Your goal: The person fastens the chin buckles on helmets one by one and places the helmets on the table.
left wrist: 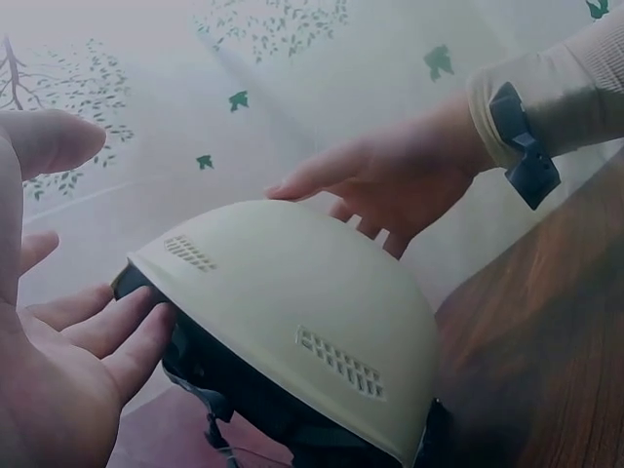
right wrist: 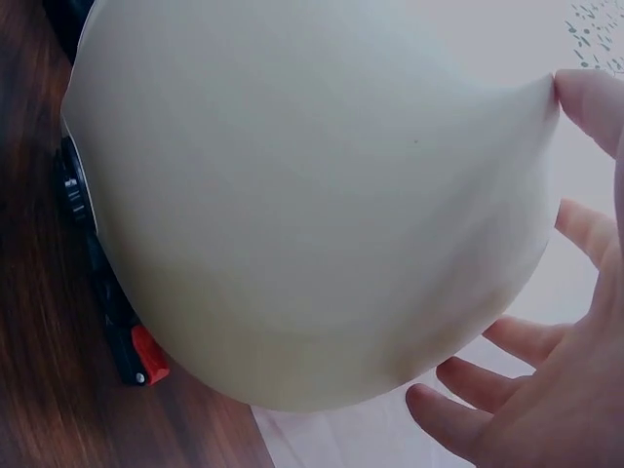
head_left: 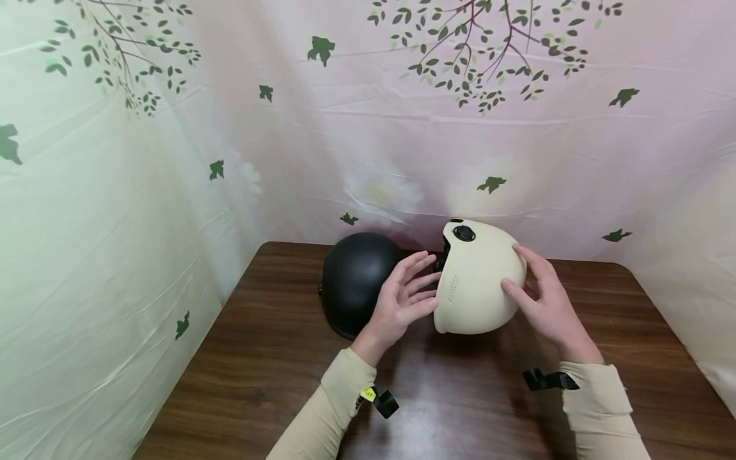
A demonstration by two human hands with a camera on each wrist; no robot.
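A cream helmet (head_left: 483, 281) is tipped on its side, with its opening toward the left. My left hand (head_left: 399, 300) has its fingers fairly straight, fingertips right at the helmet's rim. In the left wrist view the left thumb (left wrist: 63, 141) stands away from the shell. On the opposite side, my right hand (head_left: 549, 303) holds the dome, thumb and fingers spread around its crown. A dark lining and strap (left wrist: 200, 390) show under the rim. In the right wrist view a red-and-black buckle (right wrist: 146, 356) lies beside the shell.
A black helmet (head_left: 359, 281) sits dome up on the brown wooden table (head_left: 259, 358), just left of the cream one and partly behind my left hand. A pale curtain (head_left: 287, 147) printed with leaves hangs close behind and along the sides.
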